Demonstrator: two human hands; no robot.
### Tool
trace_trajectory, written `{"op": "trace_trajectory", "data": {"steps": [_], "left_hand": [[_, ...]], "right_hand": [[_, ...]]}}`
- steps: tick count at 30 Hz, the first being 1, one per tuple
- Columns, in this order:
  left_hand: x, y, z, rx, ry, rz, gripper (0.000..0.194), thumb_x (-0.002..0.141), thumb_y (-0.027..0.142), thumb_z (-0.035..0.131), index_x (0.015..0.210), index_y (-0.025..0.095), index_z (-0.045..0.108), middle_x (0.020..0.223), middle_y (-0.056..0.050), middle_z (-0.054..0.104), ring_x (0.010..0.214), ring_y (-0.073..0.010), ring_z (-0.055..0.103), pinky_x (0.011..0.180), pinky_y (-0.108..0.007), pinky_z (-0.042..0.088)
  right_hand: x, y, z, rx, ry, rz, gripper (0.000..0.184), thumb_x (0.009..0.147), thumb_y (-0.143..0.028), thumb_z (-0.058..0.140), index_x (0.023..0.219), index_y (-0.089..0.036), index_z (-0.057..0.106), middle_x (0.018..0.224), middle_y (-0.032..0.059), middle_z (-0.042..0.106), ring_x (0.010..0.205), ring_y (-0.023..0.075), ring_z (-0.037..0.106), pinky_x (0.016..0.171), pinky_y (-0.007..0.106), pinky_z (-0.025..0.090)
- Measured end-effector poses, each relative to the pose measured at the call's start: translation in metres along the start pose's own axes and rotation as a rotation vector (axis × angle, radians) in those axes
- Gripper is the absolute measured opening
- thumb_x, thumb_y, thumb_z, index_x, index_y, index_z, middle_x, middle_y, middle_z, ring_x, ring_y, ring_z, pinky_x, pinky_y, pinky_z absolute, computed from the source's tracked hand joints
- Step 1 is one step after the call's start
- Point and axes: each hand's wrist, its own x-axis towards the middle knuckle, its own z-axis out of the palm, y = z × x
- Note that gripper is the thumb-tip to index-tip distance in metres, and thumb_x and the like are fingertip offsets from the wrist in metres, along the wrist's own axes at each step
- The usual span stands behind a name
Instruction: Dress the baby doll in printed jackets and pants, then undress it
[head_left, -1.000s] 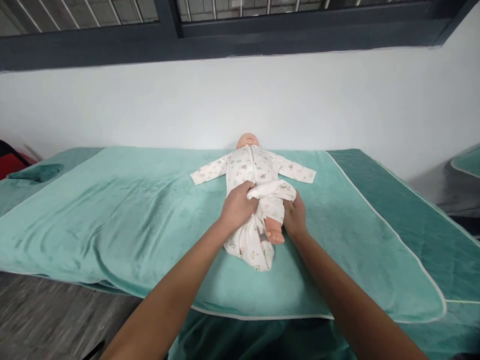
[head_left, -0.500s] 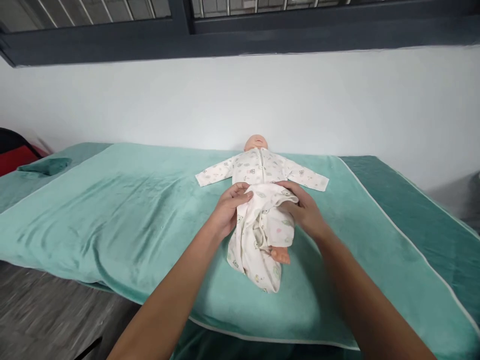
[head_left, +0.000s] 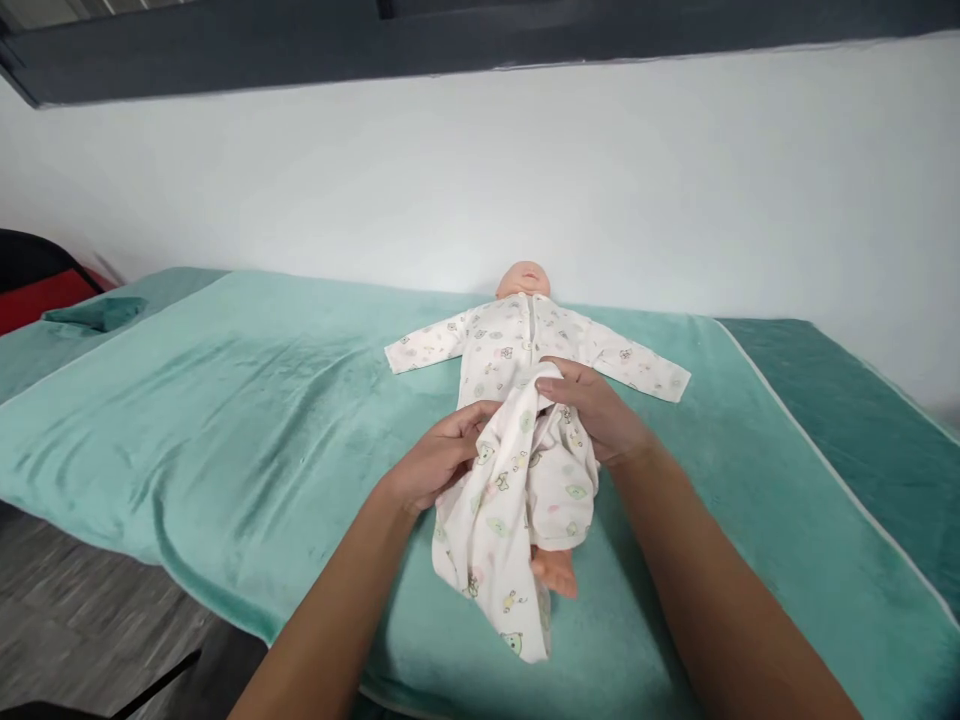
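A baby doll [head_left: 523, 280] lies on its back, dressed in a white printed long-sleeved baby top [head_left: 495, 345]. White printed baby pants [head_left: 499, 520] are bunched over its lower body. One bare doll foot [head_left: 556, 572] sticks out of the pant leg on the right; the left pant leg hangs loose and flat toward me. My right hand [head_left: 600, 410] pinches the waistband near the doll's belly. At the left edge of the pants, my left hand [head_left: 442, 455] holds the cloth, its fingertips partly hidden behind the fabric. The doll's other leg is hidden.
A teal plush cover [head_left: 247, 420] spreads over the bed, with a white wall [head_left: 337, 180] behind it. A folded teal cloth [head_left: 94, 315] lies at the far left, near a red and black object [head_left: 37, 280]. Grey floor [head_left: 82, 600] shows at lower left.
My right hand has shifted its hold inward along the waistband. My left hand has slid lower and left, and the loose pant leg is stretched out more. The view has moved closer.
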Motion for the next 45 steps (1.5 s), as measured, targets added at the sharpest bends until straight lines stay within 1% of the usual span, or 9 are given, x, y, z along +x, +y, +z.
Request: {"op": "trace_trajectory", "data": {"steps": [4, 11, 17, 22, 25, 29, 35, 41, 45], "left_hand": [[0.0, -0.006, -0.008, -0.096, -0.077, 0.064, 0.048, 0.07, 0.029, 0.085, 0.114, 0.015, 0.071, 0.089, -0.008, 0.075, 0.069, -0.0177, 0.069, 0.066, -0.027, 0.054], [0.006, -0.013, -0.009, -0.208, 0.053, 0.214, 0.043, 0.069, 0.033, 0.086, 0.104, 0.015, 0.07, 0.086, -0.007, 0.075, 0.071, -0.0201, 0.071, 0.066, -0.028, 0.055], [0.008, -0.013, -0.008, -0.162, 0.039, 0.17, 0.046, 0.068, 0.043, 0.086, 0.101, 0.013, 0.071, 0.079, -0.007, 0.073, 0.069, -0.0206, 0.07, 0.068, -0.03, 0.055], [0.007, -0.008, -0.002, -0.105, 0.192, 0.134, 0.031, 0.081, 0.042, 0.076, 0.094, 0.014, 0.074, 0.075, -0.003, 0.071, 0.06, -0.0129, 0.06, 0.06, -0.024, 0.049], [0.006, -0.006, -0.003, -0.118, 0.137, 0.125, 0.043, 0.073, 0.039, 0.083, 0.108, 0.018, 0.073, 0.087, -0.004, 0.073, 0.065, -0.0137, 0.061, 0.061, -0.025, 0.048], [0.005, -0.007, -0.008, -0.196, 0.017, 0.145, 0.053, 0.07, 0.038, 0.085, 0.116, 0.018, 0.069, 0.074, 0.001, 0.065, 0.058, -0.0105, 0.055, 0.059, -0.023, 0.046], [0.005, -0.011, -0.01, -0.198, -0.034, 0.142, 0.045, 0.067, 0.036, 0.087, 0.101, 0.016, 0.068, 0.071, 0.001, 0.061, 0.059, -0.0112, 0.058, 0.055, -0.021, 0.044], [0.005, -0.009, -0.007, -0.131, 0.0, 0.102, 0.047, 0.065, 0.037, 0.087, 0.1, 0.013, 0.068, 0.076, -0.005, 0.07, 0.059, -0.0141, 0.062, 0.057, -0.025, 0.05], [0.005, -0.009, -0.006, -0.195, 0.111, 0.15, 0.048, 0.062, 0.037, 0.089, 0.1, 0.015, 0.069, 0.072, -0.004, 0.07, 0.063, -0.0194, 0.068, 0.061, -0.029, 0.055]], "right_hand": [[-0.004, -0.002, 0.002, 0.017, -0.163, 0.048, 0.024, 0.08, -0.032, 0.078, 0.088, -0.018, 0.06, 0.069, 0.0002, 0.068, 0.059, 0.0134, 0.061, 0.058, 0.025, 0.048], [-0.004, -0.011, 0.017, -0.225, -0.301, 0.204, 0.033, 0.077, -0.033, 0.081, 0.093, -0.019, 0.056, 0.053, -0.0073, 0.056, 0.05, 0.0096, 0.048, 0.052, 0.022, 0.04], [-0.003, -0.009, 0.028, -0.309, -0.162, 0.18, 0.027, 0.081, -0.035, 0.077, 0.076, -0.018, 0.057, 0.055, -0.0054, 0.056, 0.046, 0.0073, 0.043, 0.049, 0.022, 0.036], [-0.002, 0.001, 0.025, -0.073, 0.009, 0.07, 0.025, 0.08, -0.036, 0.076, 0.079, -0.02, 0.057, 0.055, -0.0042, 0.057, 0.052, 0.0115, 0.052, 0.054, 0.024, 0.041], [-0.003, 0.004, 0.025, 0.073, 0.051, 0.037, 0.025, 0.079, -0.035, 0.077, 0.083, -0.019, 0.059, 0.071, -0.0003, 0.066, 0.061, 0.0124, 0.059, 0.059, 0.024, 0.046], [-0.006, 0.003, 0.024, 0.132, 0.022, 0.077, 0.024, 0.08, -0.033, 0.078, 0.09, -0.019, 0.06, 0.079, 0.0003, 0.068, 0.068, 0.0135, 0.064, 0.063, 0.025, 0.049], [-0.01, 0.005, 0.022, 0.194, -0.101, 0.055, 0.026, 0.081, -0.033, 0.077, 0.092, -0.02, 0.058, 0.078, 0.0004, 0.069, 0.068, 0.0146, 0.066, 0.064, 0.026, 0.052], [-0.007, 0.005, 0.022, 0.157, -0.159, 0.028, 0.028, 0.084, -0.038, 0.074, 0.087, -0.02, 0.053, 0.069, -0.0027, 0.064, 0.051, 0.0082, 0.052, 0.051, 0.02, 0.042], [-0.007, 0.0, 0.027, -0.099, -0.158, 0.084, 0.03, 0.082, -0.038, 0.077, 0.096, -0.02, 0.057, 0.067, -0.0033, 0.063, 0.053, 0.0093, 0.052, 0.053, 0.022, 0.043]]}}
